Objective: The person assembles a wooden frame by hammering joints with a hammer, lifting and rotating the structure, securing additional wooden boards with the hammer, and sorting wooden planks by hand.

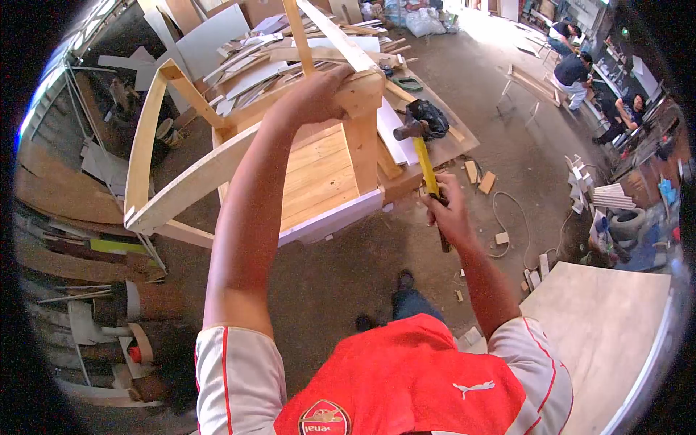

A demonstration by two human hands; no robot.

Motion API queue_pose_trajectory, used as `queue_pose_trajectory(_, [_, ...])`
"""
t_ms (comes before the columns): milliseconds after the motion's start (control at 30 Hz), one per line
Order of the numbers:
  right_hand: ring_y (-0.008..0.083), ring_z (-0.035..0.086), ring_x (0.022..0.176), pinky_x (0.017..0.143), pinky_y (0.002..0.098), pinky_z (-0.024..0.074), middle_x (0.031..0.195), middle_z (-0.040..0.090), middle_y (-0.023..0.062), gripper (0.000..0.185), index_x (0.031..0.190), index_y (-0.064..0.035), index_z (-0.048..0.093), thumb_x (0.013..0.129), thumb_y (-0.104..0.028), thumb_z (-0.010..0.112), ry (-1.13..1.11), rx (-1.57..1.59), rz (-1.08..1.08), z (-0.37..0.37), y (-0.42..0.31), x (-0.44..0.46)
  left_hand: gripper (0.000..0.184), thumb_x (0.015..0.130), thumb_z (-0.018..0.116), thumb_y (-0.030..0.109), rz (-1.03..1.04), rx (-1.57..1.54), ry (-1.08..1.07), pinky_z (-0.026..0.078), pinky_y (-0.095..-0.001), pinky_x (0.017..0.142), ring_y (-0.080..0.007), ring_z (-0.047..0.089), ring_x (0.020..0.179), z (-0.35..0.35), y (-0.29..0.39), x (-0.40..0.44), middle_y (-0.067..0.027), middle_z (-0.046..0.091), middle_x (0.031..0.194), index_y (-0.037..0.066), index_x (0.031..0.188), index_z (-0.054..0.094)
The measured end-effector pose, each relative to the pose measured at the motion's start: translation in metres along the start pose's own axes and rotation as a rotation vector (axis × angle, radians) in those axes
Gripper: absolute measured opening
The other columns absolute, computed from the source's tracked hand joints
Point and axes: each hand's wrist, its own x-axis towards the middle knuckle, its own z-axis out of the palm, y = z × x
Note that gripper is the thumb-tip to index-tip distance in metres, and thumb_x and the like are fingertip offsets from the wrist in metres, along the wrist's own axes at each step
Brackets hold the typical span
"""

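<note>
Apparently, the wooden frame point(367, 148) standing in front is largely joined, its plank panel point(315, 177) fitted, the curved side point(192, 176) left open; the left hand point(322, 94) clasps its top corner, the right hand point(451, 209) grips a hammer point(425, 163).

Yellow hammer point(426, 165), honey frame point(194, 176), red shirt point(406, 377).
From my remote seat I see bright yellow along the hammer's handle point(423, 155), while its head point(411, 130) is dark grey-brown. The frame is pale honey; the panel point(319, 174) runs warmer, orange-gold with streaks of grain, and the strip point(333, 220) below it looks whitish lilac. I read the shirt as vivid red, with a white logo point(475, 389) and a gold-and-red crest point(324, 419), its sleeves point(243, 377) off-white with thin red lines. I also pick out a black bag point(429, 120), a beige board point(594, 326) and a grey-brown floor point(464, 163).
</note>
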Motion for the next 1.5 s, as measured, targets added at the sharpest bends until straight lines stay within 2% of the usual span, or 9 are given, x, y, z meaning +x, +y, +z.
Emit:
queue_pose_trajectory(300, [0.0060,0.051,0.055,0.046,0.0234,0.0432,0.078,0.056,0.0006,0.050,0.149,-0.0046,0.040,0.101,-0.011,0.054,-0.023,0.010,-0.125,-0.001,-0.045,-0.025,0.076,0.059,0.089,0.014,0.033,-0.075,-0.150,0.045,-0.0399,0.105,-0.0313,0.059,0.121,0.002,-0.022,0.023,-0.0188,0.064,0.126,0.000,0.127,0.058])
queue_pose_trajectory(500, [0.0240,0.060,0.119,0.099,0.0346,0.0466,0.141,0.056,0.0192,0.060,0.154,-0.0106,0.038,0.097,-0.002,0.057,0.019,-0.222,-0.386,-0.006,-0.057,0.001,0.066,0.061,0.088,0.017,-0.009,-0.223,-0.125,0.048,-0.0431,0.095,-0.0332,0.063,0.109,-0.002,-0.017,0.014,-0.0175,0.068,0.115,0.003,0.120,0.062])
queue_pose_trajectory(700, [0.0146,0.060,0.110,0.091,0.0296,0.0480,0.137,0.060,0.0170,0.057,0.152,-0.0103,0.042,0.097,-0.002,0.056,-0.058,-0.354,-0.285,-0.007,-0.093,0.013,0.055,0.060,0.087,0.014,-0.067,-0.115,-0.113,0.050,-0.0418,0.088,-0.0311,0.066,0.101,-0.012,0.003,0.007,-0.0164,0.070,0.105,0.001,0.109,0.064])
queue_pose_trajectory(900, [0.0314,0.061,0.120,0.098,0.0385,0.0471,0.138,0.057,0.0233,0.058,0.152,-0.0071,0.040,0.096,-0.002,0.056,0.052,-0.358,-0.383,-0.019,-0.110,0.008,0.048,0.061,0.085,0.015,-0.041,-0.185,-0.114,0.049,-0.0426,0.083,-0.0307,0.066,0.096,-0.007,-0.003,0.010,-0.0159,0.070,0.098,0.001,0.102,0.065])
queue_pose_trajectory(967, [0.0329,0.066,0.108,0.093,0.0404,0.0498,0.126,0.063,0.0259,0.058,0.152,-0.0087,0.041,0.096,-0.002,0.056,0.183,-0.479,-0.600,-0.012,-0.109,0.010,0.047,0.061,0.084,0.014,-0.050,-0.175,-0.092,0.050,-0.0422,0.082,-0.0306,0.067,0.095,-0.008,-0.003,0.008,-0.0159,0.070,0.098,0.001,0.103,0.065])
queue_pose_trajectory(1100, [0.0329,0.068,0.089,0.079,0.0414,0.0527,0.099,0.066,0.0270,0.060,0.151,-0.0119,0.044,0.094,0.000,0.058,-0.063,-0.572,-0.352,-0.010,-0.088,0.014,0.051,0.059,0.084,0.012,-0.042,-0.205,-0.103,0.051,-0.0423,0.082,-0.0314,0.068,0.093,-0.002,-0.009,0.011,-0.0164,0.072,0.100,0.002,0.106,0.067])
queue_pose_trajectory(1200, [0.0268,0.064,0.117,0.091,0.0352,0.0510,0.133,0.060,0.0267,0.052,0.146,-0.0026,0.048,0.095,0.000,0.058,-0.128,-0.530,-0.246,-0.014,-0.094,0.005,0.053,0.058,0.084,0.011,-0.073,-0.125,-0.108,0.052,-0.0437,0.083,-0.0329,0.068,0.093,-0.009,0.001,0.009,-0.0171,0.072,0.100,0.003,0.108,0.068])
queue_pose_trajectory(1233, [0.0329,0.068,0.088,0.079,0.0411,0.0522,0.098,0.066,0.0277,0.057,0.149,-0.0077,0.045,0.094,0.000,0.058,-0.048,-0.548,-0.414,-0.013,-0.092,0.005,0.054,0.057,0.085,0.011,-0.096,-0.084,-0.101,0.052,-0.0443,0.083,-0.0334,0.068,0.093,-0.013,0.006,0.006,-0.0174,0.072,0.100,0.003,0.108,0.068])
queue_pose_trajectory(1500, [0.0339,0.069,0.098,0.084,0.0392,0.0528,0.115,0.068,0.0251,0.053,0.147,-0.0021,0.046,0.095,-0.002,0.058,-0.038,-0.584,-0.423,-0.008,-0.089,0.012,0.050,0.057,0.085,0.013,0.001,-0.101,-0.053,0.054,-0.0443,0.081,-0.0353,0.068,0.090,0.010,-0.015,0.015,-0.0184,0.071,0.094,-0.001,0.102,0.067])
